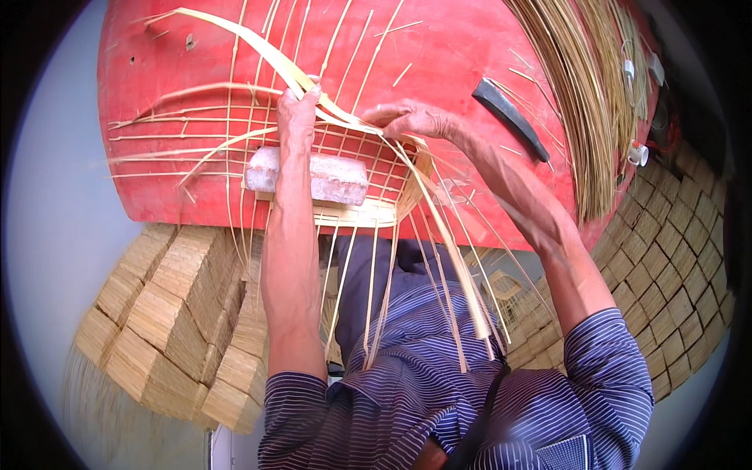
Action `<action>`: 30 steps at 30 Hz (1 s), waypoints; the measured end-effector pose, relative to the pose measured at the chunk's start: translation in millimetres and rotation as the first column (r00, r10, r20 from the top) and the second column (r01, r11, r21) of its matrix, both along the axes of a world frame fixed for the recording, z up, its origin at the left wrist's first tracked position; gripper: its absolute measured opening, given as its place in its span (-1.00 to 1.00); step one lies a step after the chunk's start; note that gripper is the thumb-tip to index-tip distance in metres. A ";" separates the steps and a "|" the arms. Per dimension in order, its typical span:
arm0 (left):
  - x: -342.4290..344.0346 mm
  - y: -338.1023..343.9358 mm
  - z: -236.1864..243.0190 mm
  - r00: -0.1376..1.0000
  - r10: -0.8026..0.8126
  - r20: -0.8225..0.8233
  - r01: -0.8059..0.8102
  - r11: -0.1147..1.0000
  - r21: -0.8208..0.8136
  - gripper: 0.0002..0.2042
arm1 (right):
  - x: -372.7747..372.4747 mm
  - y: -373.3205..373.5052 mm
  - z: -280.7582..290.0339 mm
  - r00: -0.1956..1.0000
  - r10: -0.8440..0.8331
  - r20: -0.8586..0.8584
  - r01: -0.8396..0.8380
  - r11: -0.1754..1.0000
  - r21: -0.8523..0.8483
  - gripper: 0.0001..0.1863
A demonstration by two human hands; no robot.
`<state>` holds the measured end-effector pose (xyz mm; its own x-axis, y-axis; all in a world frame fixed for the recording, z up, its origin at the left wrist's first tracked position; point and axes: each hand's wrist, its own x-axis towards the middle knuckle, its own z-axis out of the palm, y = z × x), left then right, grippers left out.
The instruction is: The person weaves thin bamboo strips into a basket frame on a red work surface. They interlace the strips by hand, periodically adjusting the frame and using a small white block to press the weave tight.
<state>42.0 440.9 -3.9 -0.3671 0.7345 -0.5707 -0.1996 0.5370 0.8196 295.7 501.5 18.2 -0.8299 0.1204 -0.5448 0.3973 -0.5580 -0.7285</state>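
A lattice of thin bamboo strips (364,154) lies on the red tabletop, with a low wall woven along its near edge and right corner. Across it rests a whitish block (337,182), partly behind my left forearm. My left hand (299,117) is closed around a wide pale bamboo strip (258,43), whose long tail arcs away to the far left. My right hand (411,119) bends over that strip at the lattice's right corner, fingers curled on it; its fingertips are partly hidden. Loose strip ends hang over the near edge toward my lap.
On the red table (454,59) a dark curved bar (513,119) lies right of my right hand. A thick bundle of long strips (576,102) covers the right side. Stacked bundles of pale blocks (176,294) stand below left, more stacks (666,258) at right.
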 end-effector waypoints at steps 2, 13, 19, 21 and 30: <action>9.6 7.1 28.3 0.983 -0.120 -0.136 0.119 0.993 -0.012 -0.80 | 3.8 4.0 -6.3 0.973 -0.216 0.077 0.217 0.976 -0.012 -0.47; 9.3 11.1 52.4 0.826 -0.359 -0.436 0.458 0.877 0.145 -0.79 | -48.6 14.7 -4.4 0.866 -0.488 0.111 0.481 0.873 0.079 -0.46; -2.1 9.8 48.3 0.732 -0.396 -0.555 0.569 0.803 0.176 -0.70 | -74.7 10.6 2.7 0.965 -0.262 0.022 0.256 0.955 0.150 -0.38; 2.6 8.4 60.6 0.716 -0.433 -0.548 0.539 0.841 0.040 -0.66 | -74.9 9.4 0.1 0.973 -0.220 0.061 0.199 0.948 0.247 -0.50; 53.7 -44.4 87.2 0.657 -0.349 -0.668 0.569 0.811 0.136 -0.79 | -29.7 0.4 -10.0 0.997 -0.071 0.028 0.065 0.982 0.175 -0.43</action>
